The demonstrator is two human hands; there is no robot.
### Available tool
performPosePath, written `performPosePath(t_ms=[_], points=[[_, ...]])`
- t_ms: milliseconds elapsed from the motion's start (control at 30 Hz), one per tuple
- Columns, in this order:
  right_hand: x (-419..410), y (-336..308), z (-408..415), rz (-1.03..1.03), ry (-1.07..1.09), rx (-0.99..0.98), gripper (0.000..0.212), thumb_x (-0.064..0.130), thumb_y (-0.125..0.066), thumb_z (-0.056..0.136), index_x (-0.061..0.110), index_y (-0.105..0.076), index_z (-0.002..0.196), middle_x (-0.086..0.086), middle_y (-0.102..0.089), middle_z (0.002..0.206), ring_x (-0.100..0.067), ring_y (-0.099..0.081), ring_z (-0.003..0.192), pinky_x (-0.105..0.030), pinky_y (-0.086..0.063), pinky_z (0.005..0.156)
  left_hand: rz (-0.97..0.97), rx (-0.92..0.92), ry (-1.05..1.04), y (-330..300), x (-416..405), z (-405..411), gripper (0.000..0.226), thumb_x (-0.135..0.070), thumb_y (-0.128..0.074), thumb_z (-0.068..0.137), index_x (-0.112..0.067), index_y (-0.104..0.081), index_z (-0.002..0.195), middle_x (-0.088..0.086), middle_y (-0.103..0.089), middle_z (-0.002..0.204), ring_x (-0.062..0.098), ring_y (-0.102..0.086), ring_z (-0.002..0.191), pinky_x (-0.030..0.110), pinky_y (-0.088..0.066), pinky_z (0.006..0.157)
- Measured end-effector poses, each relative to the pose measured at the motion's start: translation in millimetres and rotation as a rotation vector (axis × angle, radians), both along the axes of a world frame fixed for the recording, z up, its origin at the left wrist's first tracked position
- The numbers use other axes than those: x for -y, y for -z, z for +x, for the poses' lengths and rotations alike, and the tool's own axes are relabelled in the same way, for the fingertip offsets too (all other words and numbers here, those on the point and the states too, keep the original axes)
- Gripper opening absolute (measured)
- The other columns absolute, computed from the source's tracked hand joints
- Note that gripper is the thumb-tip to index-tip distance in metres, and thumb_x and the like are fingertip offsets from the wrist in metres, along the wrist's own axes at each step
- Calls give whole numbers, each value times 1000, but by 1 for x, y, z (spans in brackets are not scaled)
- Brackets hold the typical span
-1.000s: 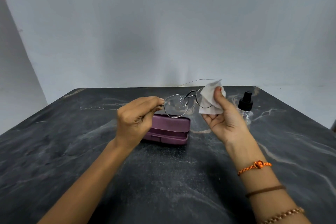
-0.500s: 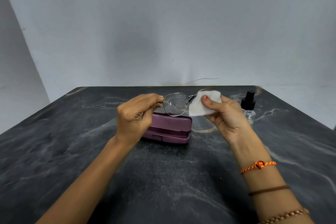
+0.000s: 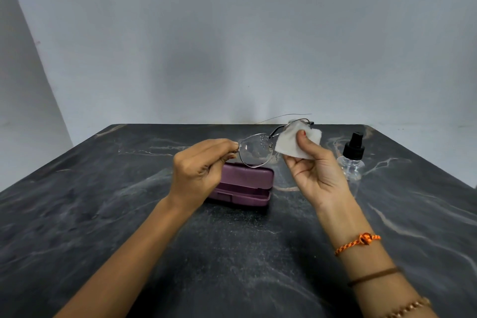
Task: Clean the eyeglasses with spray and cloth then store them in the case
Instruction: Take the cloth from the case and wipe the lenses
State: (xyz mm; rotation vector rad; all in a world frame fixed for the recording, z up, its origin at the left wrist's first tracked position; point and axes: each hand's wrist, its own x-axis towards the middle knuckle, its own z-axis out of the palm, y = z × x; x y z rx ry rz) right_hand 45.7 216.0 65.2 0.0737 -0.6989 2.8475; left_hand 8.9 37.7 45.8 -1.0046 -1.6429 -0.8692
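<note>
My left hand (image 3: 198, 165) pinches the left end of thin metal-framed eyeglasses (image 3: 255, 151), held in the air above the table. Spray droplets dot the upper part of the left lens. My right hand (image 3: 315, 170) grips a white cloth (image 3: 290, 142) folded over the right lens, thumb pressed on its front. That lens is mostly hidden by the cloth. A purple glasses case (image 3: 245, 183) lies on the table under the glasses, its lid shut or nearly so. A clear spray bottle (image 3: 352, 160) with a black pump top stands just right of my right hand.
The dark marbled table (image 3: 103, 214) ends at a pale wall behind. One thin temple arm of the glasses sticks out toward the wall above the cloth.
My right hand has slid the cloth across the right lens, first toward the bridge, then back out and upward. My left hand and the glasses stayed nearly still.
</note>
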Motion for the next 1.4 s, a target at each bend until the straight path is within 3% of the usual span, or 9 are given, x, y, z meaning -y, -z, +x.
performPosePath(t_ms=[133,233,300,400,667,900,1100,1200,1400], points=[[-4,2,-1,235,-19,-32,15,1,-55,75,8,-61,87,-1,-74,67,-11,-71,65,-24,-58,58,16,-5,-20,-3,1,1,12,15,-67,67,9,-69,78,18,-71,76,13,-63,77,12,-52,77],[-8,3,-1,468,-13,45,12,6,-59,76,13,-62,85,4,-73,64,-6,-69,62,-18,-55,55,49,-11,-35,-7,4,1,13,15,-66,67,10,-68,79,15,-69,79,15,-62,80,10,-50,78],[-10,2,-1,529,17,86,20,8,-65,65,12,-63,84,4,-72,63,-5,-69,60,-16,-55,56,60,-14,-35,-9,7,1,14,15,-66,67,10,-68,80,12,-67,81,14,-62,80,9,-50,79],[-10,3,1,455,29,123,22,12,-67,60,12,-62,82,3,-72,62,-7,-68,57,-17,-53,54,62,-11,-34,-11,9,0,16,18,-67,66,10,-68,80,7,-63,85,13,-62,80,7,-49,79],[-6,2,1,165,65,134,5,17,-60,84,12,-58,83,1,-71,58,-11,-69,54,-20,-55,54,-7,10,-20,-8,5,1,14,18,-64,67,10,-68,77,18,-70,75,14,-62,77,8,-50,76],[3,5,-2,310,17,55,13,-2,-58,78,9,-62,84,1,-73,64,-9,-70,62,-20,-57,56,14,29,-13,-8,6,-1,10,14,-65,69,10,-69,77,18,-70,74,13,-62,77,6,-49,75],[-4,1,0,510,84,88,17,10,-69,61,9,-65,77,4,-72,60,-5,-69,59,-17,-54,52,44,41,-2,-12,9,-1,14,17,-65,68,9,-68,79,5,-64,82,12,-62,76,8,-51,73],[-8,1,1,424,88,133,13,11,-69,67,10,-63,78,4,-71,58,-6,-68,56,-18,-52,47,34,33,7,-11,8,1,12,15,-65,68,9,-69,78,5,-64,81,12,-62,76,8,-51,72],[-8,3,2,168,127,154,8,24,-63,80,18,-60,79,4,-70,55,-8,-65,49,-21,-51,53,-36,31,37,-6,3,3,15,18,-64,66,9,-69,76,16,-71,73,11,-63,75,10,-52,73]])
